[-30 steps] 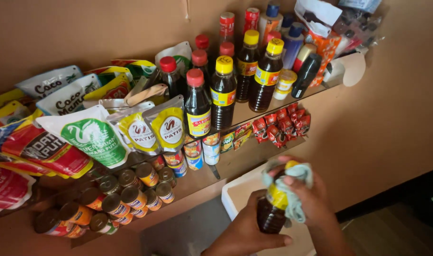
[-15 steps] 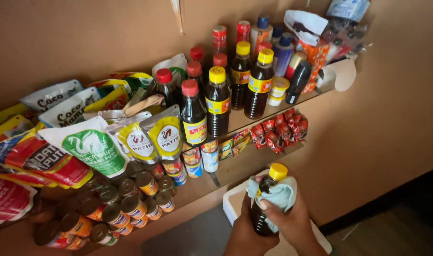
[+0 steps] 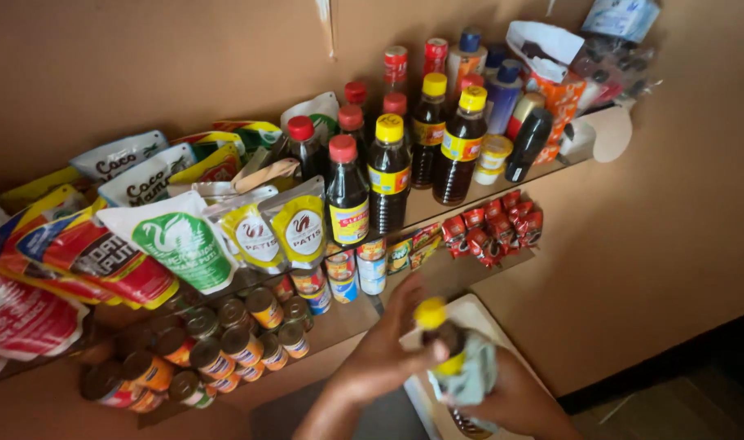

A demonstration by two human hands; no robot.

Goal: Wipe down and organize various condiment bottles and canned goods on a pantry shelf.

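Your left hand [image 3: 388,354] is closed around the neck of a dark glass bottle [image 3: 443,338], with the thumb pressed just under its round yellow cap [image 3: 430,313]. Your right hand [image 3: 510,399] is clamped on a soft, crumpled pale blue-grey cloth [image 3: 474,376], which it presses against the bottle's body. The cloth wraps the lower part of the bottle, so the label and base are mostly hidden. The bottle stands roughly upright between both hands, low in view.

Directly beneath your hands lies a flat white board [image 3: 470,314] with a rounded corner. Just above your left hand, a low shelf [image 3: 364,314] carries small cylindrical cans [image 3: 372,265] with colourful printed wrappers. To the left of that hand, more metal cans [image 3: 225,342] lie on their sides in a cluster, round lids facing you. To the upper right of your hands, a bunch of small glossy red sachets [image 3: 494,224] hangs at the shelf edge.

Farther above your hands, the upper shelf holds tall dark bottles [image 3: 388,183] with yellow and red screw caps. Left of these, soft plastic pouches [image 3: 184,240] in white, green, yellow and red lean against one another. At the far upper right sits an open white paper carton [image 3: 551,45]. A plain brown wall [image 3: 144,65] backs the shelving.
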